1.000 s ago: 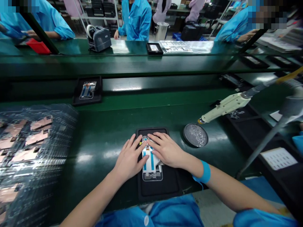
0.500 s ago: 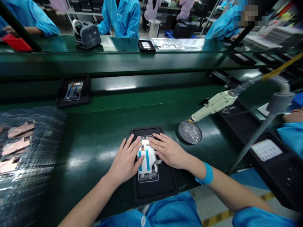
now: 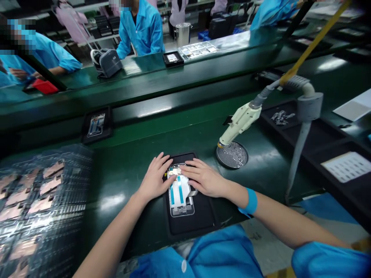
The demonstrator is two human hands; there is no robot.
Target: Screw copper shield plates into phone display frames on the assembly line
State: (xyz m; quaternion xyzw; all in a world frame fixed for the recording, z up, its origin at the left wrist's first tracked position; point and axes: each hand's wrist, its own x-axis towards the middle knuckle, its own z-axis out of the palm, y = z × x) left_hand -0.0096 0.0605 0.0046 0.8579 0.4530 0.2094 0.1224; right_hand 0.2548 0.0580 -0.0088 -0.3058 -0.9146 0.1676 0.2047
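In the head view an opened phone [image 3: 181, 195] lies in a black tray [image 3: 199, 221], its inside up, with two blue strips along a white part. My left hand [image 3: 155, 178] rests at its upper left edge, fingers stretched, the thumb over the phone's upper part. From the right, my right hand [image 3: 206, 179] reaches in with fingers extended, their tips on the upper part of the phone. Neither hand grips anything. A grey flap [image 3: 191, 192] sticks out at the phone's right side, below my right hand.
A pale electric screwdriver [image 3: 237, 123] hangs above a round screw dish [image 3: 232, 155]. Stacked clear trays with copper-coloured pieces [image 3: 43, 204] stand left. Another phone [image 3: 96, 124] lies in a tray beyond. A grey stand [image 3: 301, 154] and black bins [image 3: 321, 123] are right. Co-workers sit opposite.
The camera view has turned and tilted. My left hand has shifted slightly up along the phone, uncovering more of its lower left side; my right hand stays at the upper right.
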